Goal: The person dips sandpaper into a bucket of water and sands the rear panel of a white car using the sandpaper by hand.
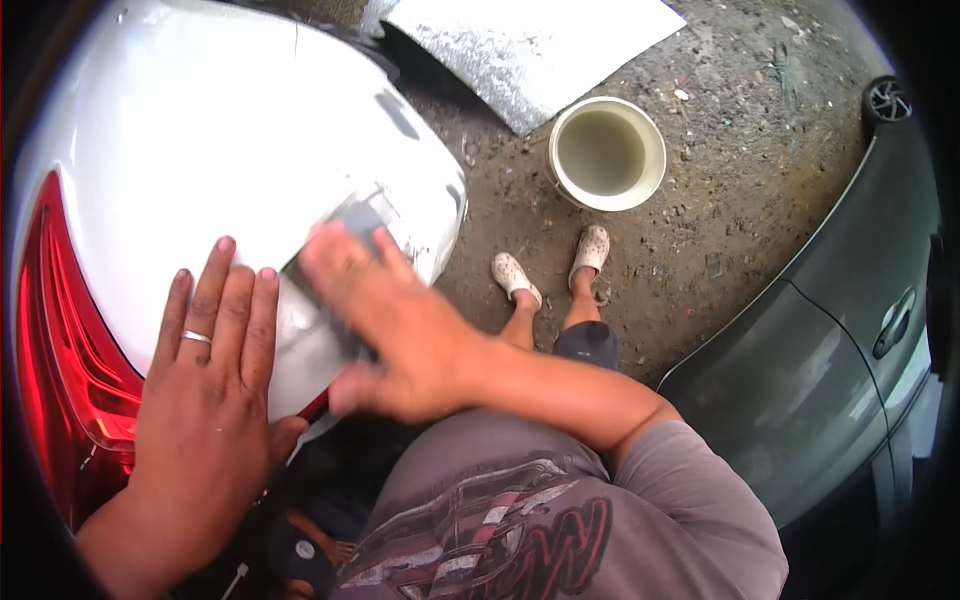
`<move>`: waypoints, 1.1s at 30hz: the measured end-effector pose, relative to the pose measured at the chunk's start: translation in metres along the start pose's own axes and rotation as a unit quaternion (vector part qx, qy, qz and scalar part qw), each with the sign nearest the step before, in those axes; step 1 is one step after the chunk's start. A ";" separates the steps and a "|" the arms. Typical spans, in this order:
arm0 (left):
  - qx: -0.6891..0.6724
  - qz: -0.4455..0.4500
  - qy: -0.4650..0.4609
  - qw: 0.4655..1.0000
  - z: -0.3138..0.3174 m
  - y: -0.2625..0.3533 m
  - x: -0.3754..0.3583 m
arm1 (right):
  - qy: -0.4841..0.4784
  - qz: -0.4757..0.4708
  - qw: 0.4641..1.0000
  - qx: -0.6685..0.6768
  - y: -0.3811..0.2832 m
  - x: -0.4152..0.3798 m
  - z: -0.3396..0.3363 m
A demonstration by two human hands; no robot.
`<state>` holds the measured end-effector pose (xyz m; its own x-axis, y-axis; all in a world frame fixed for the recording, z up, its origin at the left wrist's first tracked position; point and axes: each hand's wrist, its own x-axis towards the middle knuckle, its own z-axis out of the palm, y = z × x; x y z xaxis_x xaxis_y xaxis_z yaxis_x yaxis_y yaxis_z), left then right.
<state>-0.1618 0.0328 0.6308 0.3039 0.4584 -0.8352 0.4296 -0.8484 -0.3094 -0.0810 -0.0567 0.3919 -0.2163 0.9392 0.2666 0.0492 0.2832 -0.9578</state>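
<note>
My left hand [207, 390], with a ring on one finger, lies flat with fingers stretched out on the white car body panel [190, 130], beside the red tail light [75, 350]. To its right, my right hand [385, 315] is blurred by motion. It presses on a flat grey piece [318, 325] that looks like sandpaper, mostly hidden under the palm and fingers. Just beyond the fingertips, the panel has a dull grey patch [365, 215] with scuffed marks around it.
A white bucket [657, 165] of cloudy water stands on the dirt ground [720, 220]. Behind it lies a pale sheet [540, 50]. A dark grey car [800, 370] is on the right. My feet in light clogs [590, 250] stand between the cars.
</note>
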 end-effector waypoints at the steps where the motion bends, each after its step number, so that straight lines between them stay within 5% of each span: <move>1: -0.007 -0.002 0.009 1.000 0.003 0.002 -0.002 | 0.003 -0.036 0.997 0.062 -0.022 -0.003 -0.001; 3: 0.000 -0.002 0.011 1.000 0.003 0.002 -0.003 | -0.003 -0.009 1.000 -0.020 0.005 -0.001 0.002; 6: 0.004 0.002 0.002 1.000 -0.003 0.001 -0.005 | 0.017 0.154 0.988 0.025 0.090 0.017 0.014; 11: -0.007 -0.003 -0.024 1.000 0.003 0.003 -0.005 | 0.021 -0.045 0.995 0.081 -0.023 -0.007 -0.001; 13: 0.003 -0.008 0.007 1.000 0.002 0.003 -0.004 | 0.002 0.051 0.999 -0.010 0.025 0.001 0.005; 14: 0.004 -0.005 0.007 1.000 0.003 0.002 -0.005 | 0.017 0.156 0.983 0.097 0.059 0.015 0.003; 15: 0.006 0.002 0.004 1.000 0.001 0.001 -0.005 | 0.022 0.170 0.984 0.056 0.086 0.018 0.010; 19: -0.009 -0.002 -0.020 1.000 0.002 0.004 -0.005 | 0.017 -0.024 0.998 0.051 -0.015 -0.002 0.000; 22: -0.002 -0.009 0.002 1.000 -0.002 0.005 -0.005 | 0.000 -0.050 0.999 0.009 0.010 0.003 0.005; 24: -0.001 -0.011 0.003 1.000 -0.001 0.003 -0.005 | 0.029 0.144 0.986 0.078 0.067 0.024 0.005; 29: -0.018 -0.005 -0.024 1.000 0.000 0.003 -0.003 | 0.030 -0.023 0.998 0.060 -0.015 0.002 0.005; 31: 0.000 -0.010 -0.001 1.000 0.001 0.004 -0.003 | 0.017 -0.011 1.000 -0.017 0.007 0.005 0.007; 33: 0.016 -0.005 0.001 1.000 0.000 0.003 -0.005 | 0.033 0.145 0.988 0.048 0.079 0.025 0.016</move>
<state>-0.1622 0.0278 0.6335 0.3011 0.4682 -0.8307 0.4055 -0.8513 -0.3328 -0.0985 -0.0142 0.3209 -0.1433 0.9895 -0.0171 0.0055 -0.0165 -0.9998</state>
